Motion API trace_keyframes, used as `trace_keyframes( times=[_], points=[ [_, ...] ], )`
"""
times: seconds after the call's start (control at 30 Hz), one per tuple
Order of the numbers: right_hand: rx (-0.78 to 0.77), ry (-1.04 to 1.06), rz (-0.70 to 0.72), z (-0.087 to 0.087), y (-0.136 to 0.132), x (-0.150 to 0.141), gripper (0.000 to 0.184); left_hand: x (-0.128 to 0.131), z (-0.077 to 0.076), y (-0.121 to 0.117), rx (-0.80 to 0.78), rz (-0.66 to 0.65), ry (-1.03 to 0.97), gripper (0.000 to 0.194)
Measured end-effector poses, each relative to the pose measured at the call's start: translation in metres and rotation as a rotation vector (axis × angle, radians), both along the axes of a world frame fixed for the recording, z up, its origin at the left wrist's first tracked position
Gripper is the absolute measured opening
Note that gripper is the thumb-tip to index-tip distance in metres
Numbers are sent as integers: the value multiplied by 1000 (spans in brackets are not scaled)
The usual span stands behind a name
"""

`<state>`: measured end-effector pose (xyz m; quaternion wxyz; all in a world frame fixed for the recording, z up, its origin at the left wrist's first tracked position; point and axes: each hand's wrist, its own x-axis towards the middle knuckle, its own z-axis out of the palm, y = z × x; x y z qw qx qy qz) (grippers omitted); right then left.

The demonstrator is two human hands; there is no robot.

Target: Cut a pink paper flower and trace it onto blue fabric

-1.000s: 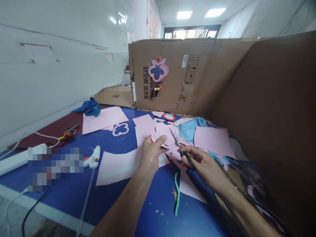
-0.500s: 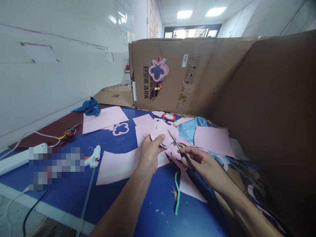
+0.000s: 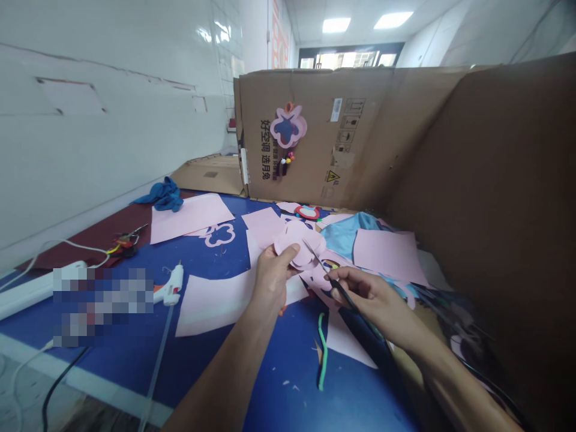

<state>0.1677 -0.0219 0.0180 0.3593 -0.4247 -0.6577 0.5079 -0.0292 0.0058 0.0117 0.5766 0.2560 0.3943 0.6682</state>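
My left hand (image 3: 274, 270) is closed on a pink flower-shaped paper cutout (image 3: 294, 237), its thumb lying on top. In my right hand (image 3: 360, 291) is a pair of scissors (image 3: 341, 290) with black handles. The blades point up and left, and their tips lie over the right part of the cutout. Whether the blades are cutting the paper, I cannot tell. Below my hands, a green pipe cleaner (image 3: 323, 351) lies on the blue tabletop (image 3: 288, 408). A pink paper sheet (image 3: 220, 303) lies to the left of my left wrist.
A white glue gun (image 3: 172, 285) and a white power strip (image 3: 42, 288) with cords lie on the left. Cardboard walls (image 3: 373, 138) stand behind and to the right, with a pink flower frame (image 3: 288, 126) hanging there. Blue cloth (image 3: 346, 234) and pink sheets lie behind my hands.
The scissors have shifted slightly, with their tips a little lower and further left over the cutout. My left hand stays nearly still on the paper.
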Motion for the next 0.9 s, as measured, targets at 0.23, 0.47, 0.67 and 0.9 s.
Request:
trace_keyframes(
  times=[0.23, 0.47, 0.67, 0.9],
  points=[
    [-3, -46, 22, -7, 2, 6, 32, -1, -4, 2, -1, 4, -4, 51],
    [-9, -66, 48, 1, 0, 6, 34, 0, -3, 2, -9, 2, -6, 48],
    [-4, -82, 35, 0, 1, 7, 35, -1, -5, 3, -18, -1, 3, 49],
    [-4, -75, 23, 0, 1, 7, 37, -1, -5, 2, -25, -15, 7, 49]
  ],
)
